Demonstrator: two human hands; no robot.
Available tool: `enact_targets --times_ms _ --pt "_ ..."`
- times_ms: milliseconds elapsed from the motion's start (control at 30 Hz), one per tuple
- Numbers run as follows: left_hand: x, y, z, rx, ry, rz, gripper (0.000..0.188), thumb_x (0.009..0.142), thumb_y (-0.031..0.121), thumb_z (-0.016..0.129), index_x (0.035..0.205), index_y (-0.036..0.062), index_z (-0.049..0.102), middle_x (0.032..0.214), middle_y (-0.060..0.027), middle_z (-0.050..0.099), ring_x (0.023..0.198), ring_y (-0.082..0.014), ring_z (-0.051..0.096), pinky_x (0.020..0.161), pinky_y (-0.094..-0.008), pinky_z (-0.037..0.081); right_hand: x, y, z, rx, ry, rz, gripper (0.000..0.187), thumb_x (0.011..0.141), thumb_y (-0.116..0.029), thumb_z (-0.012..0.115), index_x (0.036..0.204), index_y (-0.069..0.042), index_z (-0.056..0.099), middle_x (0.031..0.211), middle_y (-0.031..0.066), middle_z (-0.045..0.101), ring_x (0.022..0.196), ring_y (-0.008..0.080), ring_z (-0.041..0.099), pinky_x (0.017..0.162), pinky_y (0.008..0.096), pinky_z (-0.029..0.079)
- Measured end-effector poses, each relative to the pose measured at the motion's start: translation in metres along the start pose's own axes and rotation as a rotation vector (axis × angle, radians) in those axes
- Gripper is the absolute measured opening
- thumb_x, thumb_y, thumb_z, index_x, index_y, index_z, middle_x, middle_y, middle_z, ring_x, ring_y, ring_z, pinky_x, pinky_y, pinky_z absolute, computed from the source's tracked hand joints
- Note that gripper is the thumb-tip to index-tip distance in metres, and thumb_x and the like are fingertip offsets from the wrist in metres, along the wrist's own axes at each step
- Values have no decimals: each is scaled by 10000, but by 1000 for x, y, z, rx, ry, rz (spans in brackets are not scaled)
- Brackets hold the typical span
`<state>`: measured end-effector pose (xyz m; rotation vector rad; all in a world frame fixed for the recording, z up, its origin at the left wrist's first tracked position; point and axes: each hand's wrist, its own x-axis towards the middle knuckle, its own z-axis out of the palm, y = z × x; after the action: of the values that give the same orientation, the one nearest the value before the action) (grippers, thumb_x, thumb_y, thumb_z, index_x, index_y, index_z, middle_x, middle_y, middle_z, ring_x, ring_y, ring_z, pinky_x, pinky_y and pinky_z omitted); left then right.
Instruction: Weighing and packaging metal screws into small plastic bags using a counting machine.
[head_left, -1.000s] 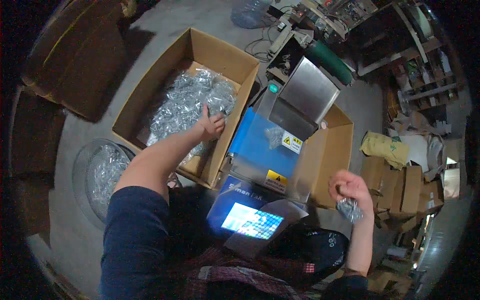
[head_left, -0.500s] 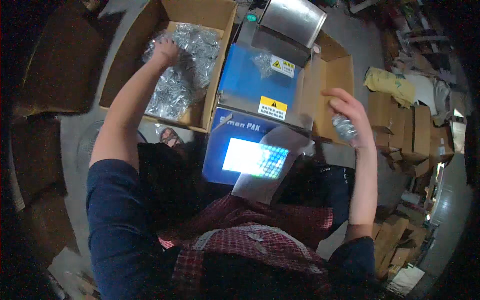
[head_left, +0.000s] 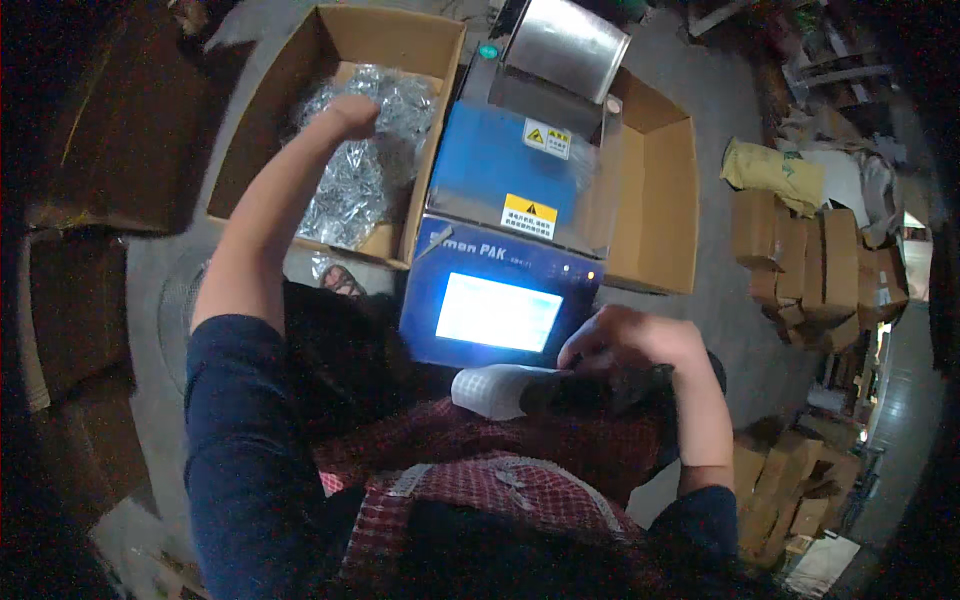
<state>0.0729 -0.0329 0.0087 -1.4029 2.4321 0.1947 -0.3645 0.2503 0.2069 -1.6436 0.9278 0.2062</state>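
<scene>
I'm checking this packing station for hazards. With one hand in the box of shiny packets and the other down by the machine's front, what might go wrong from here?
1. The left hand reaches far across into the cardboard box of silvery packets; a loose grab may spill some.
2. The right hand works low by the white roll under the blue machine, close to its front edge, so fingers might get caught there.

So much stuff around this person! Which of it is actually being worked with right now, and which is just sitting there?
In use:
- left hand reaching into the open cardboard box of shiny silver packets
- right hand at the front of the blue machine, below its lit screen, by a white paper strip

Just lying about:
- empty open box
- stacked cartons
- yellow bag
</scene>
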Motion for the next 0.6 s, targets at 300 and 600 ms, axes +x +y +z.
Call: enact_targets --times_ms 300,600 --pt "23 50 -20 -386 165 110 233 737 139 568 904 53 706 941 -217 679 877 -394 655 777 -472 514 -13 -9 -83 305 231 110 361 822 -106 694 1164 -5 637 1039 77 694 974 173 655 865 321 521" --pt "47 42 19 -426 208 -10 460 826 249 623 1153 -65 547 1153 -313 579 1049 -445 589 918 -475 482 24 -7 -124 1146 798 -323 445 904 -79 591 1313 43 465 1246 140 545 1175 215 545 922 361 537"
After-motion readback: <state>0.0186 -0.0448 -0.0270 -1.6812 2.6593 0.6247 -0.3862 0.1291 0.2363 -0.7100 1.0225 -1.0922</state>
